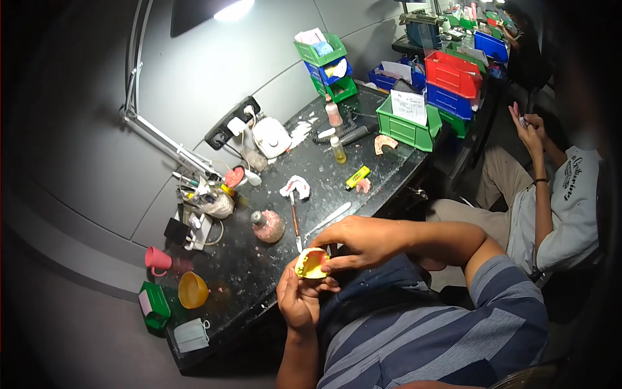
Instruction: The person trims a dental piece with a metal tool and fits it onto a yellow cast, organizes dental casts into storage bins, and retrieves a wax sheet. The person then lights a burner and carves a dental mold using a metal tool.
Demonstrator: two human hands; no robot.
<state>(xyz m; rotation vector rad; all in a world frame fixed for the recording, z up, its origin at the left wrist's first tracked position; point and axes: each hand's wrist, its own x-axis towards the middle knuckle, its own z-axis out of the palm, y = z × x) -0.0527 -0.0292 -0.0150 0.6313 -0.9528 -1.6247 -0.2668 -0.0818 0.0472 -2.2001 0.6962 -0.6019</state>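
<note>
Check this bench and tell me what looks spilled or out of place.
White patches mark the black worktop beside the white device; they look like spilled or smeared material left uncleaned. The squat bottle seems crusted with pink residue. The held dental model is too small in view to judge for damage.

Fingers of the left hand (pixel 300 301) and right hand (pixel 363 241) hide parts of a dental model (pixel 312 264), while the left forearm (pixel 299 356) runs out below the lower edge. A lamp (pixel 194 19) is cropped at the top. Print on a paper slip (pixel 409 107) is too small to read; a distant worker (pixel 523 48) blurs into shadow.
</note>
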